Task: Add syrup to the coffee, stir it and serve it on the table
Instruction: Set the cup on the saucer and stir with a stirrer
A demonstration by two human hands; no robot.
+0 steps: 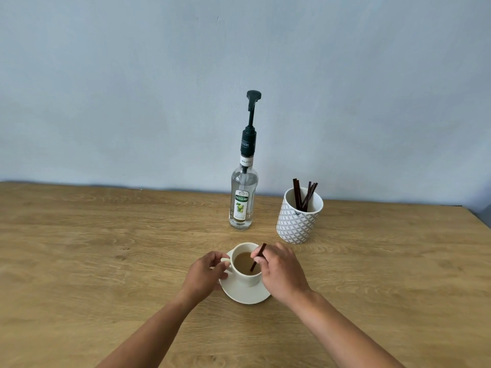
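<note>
Low in the middle of the frame, the left hand [206, 272] has its grip pinched on the handle of the coffee cup [245, 264], which sits on a saucer [245, 294]. Right of it, the right hand [280, 270] has its grip clamped on a dark stirrer [258, 257], tilted, its top toward upper right and its tip in the coffee. Behind stand the upright syrup bottle [243, 200] and a patterned stirrer pot [299, 217] on the wooden bench [106, 248], against a pale blue wall [132, 88].

Both forearms reach forward, left hand [204, 272] curled in a pinch, right hand [281, 272] pinching, knuckles up.
</note>
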